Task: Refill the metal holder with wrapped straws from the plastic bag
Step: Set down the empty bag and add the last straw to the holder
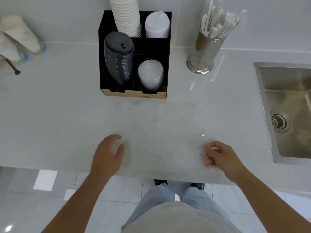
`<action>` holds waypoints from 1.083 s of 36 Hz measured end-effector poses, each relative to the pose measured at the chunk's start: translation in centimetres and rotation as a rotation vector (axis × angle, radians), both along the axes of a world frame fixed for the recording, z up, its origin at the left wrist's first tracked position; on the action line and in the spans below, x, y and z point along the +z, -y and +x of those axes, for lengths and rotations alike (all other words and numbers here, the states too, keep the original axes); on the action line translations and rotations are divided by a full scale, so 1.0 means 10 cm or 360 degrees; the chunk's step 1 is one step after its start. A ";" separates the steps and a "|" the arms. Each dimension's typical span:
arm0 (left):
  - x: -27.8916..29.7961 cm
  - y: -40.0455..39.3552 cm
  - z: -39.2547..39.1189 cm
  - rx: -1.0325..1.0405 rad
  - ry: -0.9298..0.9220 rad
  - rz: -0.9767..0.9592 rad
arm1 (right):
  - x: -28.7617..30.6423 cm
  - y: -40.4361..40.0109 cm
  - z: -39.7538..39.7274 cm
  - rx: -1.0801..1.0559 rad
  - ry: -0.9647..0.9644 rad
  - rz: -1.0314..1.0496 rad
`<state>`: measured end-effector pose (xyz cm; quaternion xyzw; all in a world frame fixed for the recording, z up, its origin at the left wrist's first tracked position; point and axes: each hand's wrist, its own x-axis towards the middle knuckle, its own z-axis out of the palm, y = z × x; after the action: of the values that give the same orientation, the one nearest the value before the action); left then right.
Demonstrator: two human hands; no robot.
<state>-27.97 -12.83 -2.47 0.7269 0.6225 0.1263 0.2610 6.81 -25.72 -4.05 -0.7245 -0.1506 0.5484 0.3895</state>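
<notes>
My left hand [108,153] hovers over the near part of the white counter [58,106], fingers loosely curled and spread, thumb apart, holding nothing that I can make out. My right hand [218,156] has its fingers curled in with the tips pinched together on the clear plastic bag [168,132], which lies flat and nearly invisible across the counter between my two hands and back toward the organizer; only a few glints mark its edges. I see no straws in it.

The one metal holder [204,52] stands upright at the back right, near the wall, with a thick bunch of wrapped straws [218,24] fanning out of its top; they overlap too much for me to count. One more wrapped straw [217,68] lies flat on the counter just beside the holder's base, on its right.

The black organizer [134,56] sits at the back centre with four stacks in it: one tall stack of white paper cups [126,14], one stack of white lids [157,25], one stack of black lids [118,56] and one stack of clear lids [151,74]. At the far left lie two sleeves of paper cups [18,37] on their sides. One steel sink [289,106] is set into the counter on the right, with one drain [279,121] in its floor.
</notes>
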 end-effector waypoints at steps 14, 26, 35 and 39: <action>-0.29 -0.34 0.95 -0.0831 -0.0576 -0.0281 | 0.02 0.18 -0.08 -0.0055 -0.0232 -0.0093; -0.37 -0.30 0.73 -0.0785 -0.0560 -0.0281 | -0.04 0.40 -0.22 0.0002 -0.0195 -0.0243; -0.35 -0.32 0.74 -0.0789 -0.0567 -0.0278 | -0.02 0.39 -0.18 0.0073 -0.0134 -0.0258; -0.33 -0.32 0.74 -0.0775 -0.0601 -0.0270 | 0.01 0.39 -0.09 0.0153 -0.0053 -0.0280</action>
<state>-20.57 -9.67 -5.72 0.8408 0.4760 -0.1293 0.2231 5.89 -29.60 -3.99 -0.7386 -0.1299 0.5896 0.3001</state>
